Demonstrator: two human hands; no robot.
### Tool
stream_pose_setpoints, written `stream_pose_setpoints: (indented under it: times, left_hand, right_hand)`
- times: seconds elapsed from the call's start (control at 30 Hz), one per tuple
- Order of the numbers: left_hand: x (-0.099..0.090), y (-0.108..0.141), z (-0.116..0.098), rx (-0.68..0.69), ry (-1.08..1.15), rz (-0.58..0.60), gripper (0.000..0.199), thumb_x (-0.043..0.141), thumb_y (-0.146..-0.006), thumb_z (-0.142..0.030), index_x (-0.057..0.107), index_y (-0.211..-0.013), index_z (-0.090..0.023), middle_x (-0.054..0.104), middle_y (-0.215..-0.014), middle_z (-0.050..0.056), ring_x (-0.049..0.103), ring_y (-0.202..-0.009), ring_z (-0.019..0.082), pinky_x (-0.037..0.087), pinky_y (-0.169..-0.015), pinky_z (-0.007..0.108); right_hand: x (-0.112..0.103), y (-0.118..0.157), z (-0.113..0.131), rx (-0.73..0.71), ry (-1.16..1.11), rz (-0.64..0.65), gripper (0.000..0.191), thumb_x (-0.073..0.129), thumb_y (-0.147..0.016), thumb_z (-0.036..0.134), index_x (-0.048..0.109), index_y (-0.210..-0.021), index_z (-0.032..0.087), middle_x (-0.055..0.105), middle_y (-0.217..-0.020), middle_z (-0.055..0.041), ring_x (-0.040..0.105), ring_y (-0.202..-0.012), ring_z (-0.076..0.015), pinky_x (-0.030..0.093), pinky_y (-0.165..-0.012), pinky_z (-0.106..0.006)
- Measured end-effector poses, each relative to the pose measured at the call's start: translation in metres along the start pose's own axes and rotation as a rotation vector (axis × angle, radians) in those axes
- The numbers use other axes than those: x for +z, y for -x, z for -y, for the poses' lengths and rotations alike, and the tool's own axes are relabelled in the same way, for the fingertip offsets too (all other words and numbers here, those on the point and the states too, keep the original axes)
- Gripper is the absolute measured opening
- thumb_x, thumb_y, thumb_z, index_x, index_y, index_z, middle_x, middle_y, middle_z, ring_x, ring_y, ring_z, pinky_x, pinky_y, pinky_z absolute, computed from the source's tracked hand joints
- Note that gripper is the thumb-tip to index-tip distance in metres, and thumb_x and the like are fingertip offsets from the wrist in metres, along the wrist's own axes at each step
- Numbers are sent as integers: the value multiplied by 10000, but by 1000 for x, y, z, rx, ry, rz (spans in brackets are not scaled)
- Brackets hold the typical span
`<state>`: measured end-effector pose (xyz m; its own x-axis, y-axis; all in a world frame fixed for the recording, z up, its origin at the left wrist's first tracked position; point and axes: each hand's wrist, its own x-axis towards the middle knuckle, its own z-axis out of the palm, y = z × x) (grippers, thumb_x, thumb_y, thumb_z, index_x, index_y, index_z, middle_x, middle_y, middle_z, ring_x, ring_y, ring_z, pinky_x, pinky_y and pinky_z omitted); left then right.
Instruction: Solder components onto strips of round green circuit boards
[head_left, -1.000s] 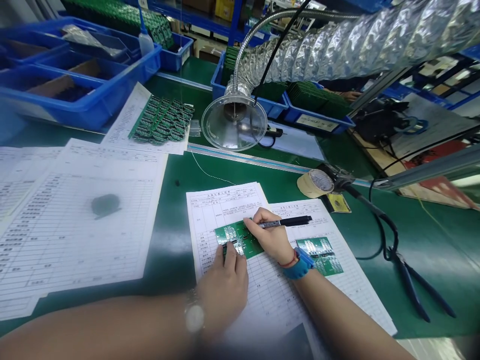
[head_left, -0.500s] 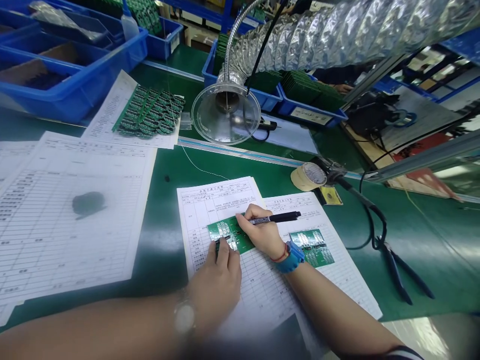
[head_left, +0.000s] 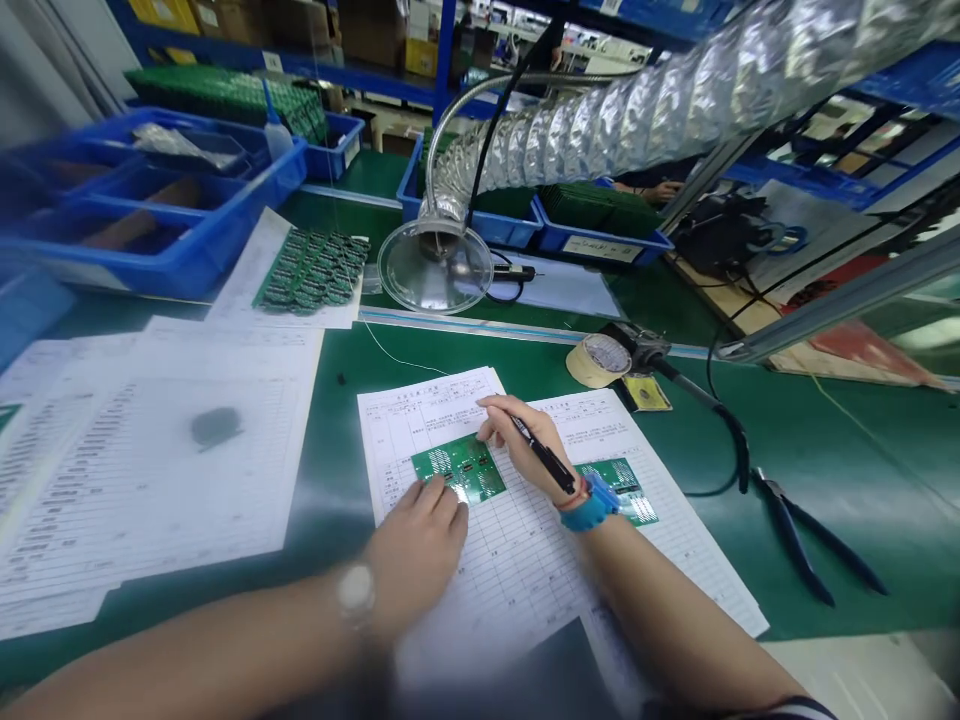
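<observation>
From the head camera, my left hand (head_left: pixel 415 548) has its grip released, fingers lying on the near edge of a green circuit board (head_left: pixel 459 470). My right hand (head_left: pixel 529 452) is clenched on a black marker pen (head_left: pixel 544 456), fingertips just beside the board's far corner. The board lies flat on a printed form (head_left: pixel 420 425), which overlaps a second form (head_left: pixel 600 420). Right of the board, past my right wrist, lies one more green board (head_left: pixel 619 490), so two boards and two forms here. Left of the board, a strip of green desk (head_left: pixel 330 450) runs before a spread of ruled sheets (head_left: pixel 150 470). Further right of it are a roll of tape (head_left: pixel 598 360) and one pair of blue-handled pliers (head_left: pixel 799 535). Beyond it, a batch of boards sits on paper (head_left: pixel 311 270).
</observation>
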<state>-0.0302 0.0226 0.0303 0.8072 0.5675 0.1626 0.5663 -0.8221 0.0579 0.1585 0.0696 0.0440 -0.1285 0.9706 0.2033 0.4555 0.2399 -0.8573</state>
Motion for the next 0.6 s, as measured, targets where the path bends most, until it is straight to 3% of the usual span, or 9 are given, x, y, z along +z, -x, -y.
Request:
stream_pose_setpoints:
  times: [0.07,0.1,0.17,0.2,0.27,0.33,0.47,0.6]
  left_hand:
    - [-8,10,18,-63,39,-34,365,384,-789,-28,564,-1099,-98,588,-1104,137,498,-1092,265,444,-889,431]
    - [-12,17,28,-128,58,-56,358,379,-812,-55,538,-1128,-105,571,-1130,138,490,-1097,258,438,-893,432]
    - [-17,35,48,-344,123,-81,307,396,-855,-192,522,-1124,-110,572,-1094,135,519,-1027,247,459,-853,416]
    - [-19,43,56,-473,158,-87,307,415,-854,-269,531,-1094,-117,575,-1060,130,528,-991,251,466,-828,415]
    - [-17,56,64,-671,243,-89,330,460,-816,-388,560,-997,-130,570,-974,111,530,-929,258,462,-802,422]
    - [-11,58,61,-782,385,-119,325,519,-754,-438,580,-875,-142,543,-903,91,513,-886,264,437,-803,438]
    - [-2,40,39,-854,651,-206,252,567,-696,-415,551,-680,-164,505,-794,59,496,-811,255,422,-746,409]
    - [-5,28,20,-907,803,-279,252,454,-799,-417,514,-752,-176,517,-708,23,521,-682,203,435,-630,343]
  right_hand:
    - [-10,2,2,-82,56,234,161,505,-849,335,560,-937,213,622,-935,-52,554,-995,-212,449,-855,-370]
    - [-14,3,2,-122,109,354,208,599,-784,350,551,-930,210,588,-1074,-73,453,-1154,-253,400,-936,-410]
    - [-17,7,-1,-179,216,530,413,751,-624,339,530,-944,198,460,-1274,-104,219,-1305,-315,299,-1025,-474]
    - [-16,8,-3,-196,257,576,485,786,-573,314,522,-960,191,427,-1302,-117,175,-1317,-331,274,-1037,-493]
    - [-11,11,-9,-215,299,596,504,791,-562,254,516,-979,184,440,-1277,-128,241,-1292,-333,289,-1029,-498]
    - [-5,14,-13,-228,283,575,477,778,-574,209,516,-972,188,462,-1247,-123,355,-1228,-313,353,-989,-475]
    - [3,19,-15,-242,222,509,424,773,-573,190,507,-903,201,451,-1264,-110,423,-1168,-300,422,-925,-456]
    - [5,29,-9,-265,182,442,404,741,-614,177,477,-918,215,416,-1301,-111,382,-1217,-293,413,-947,-462]
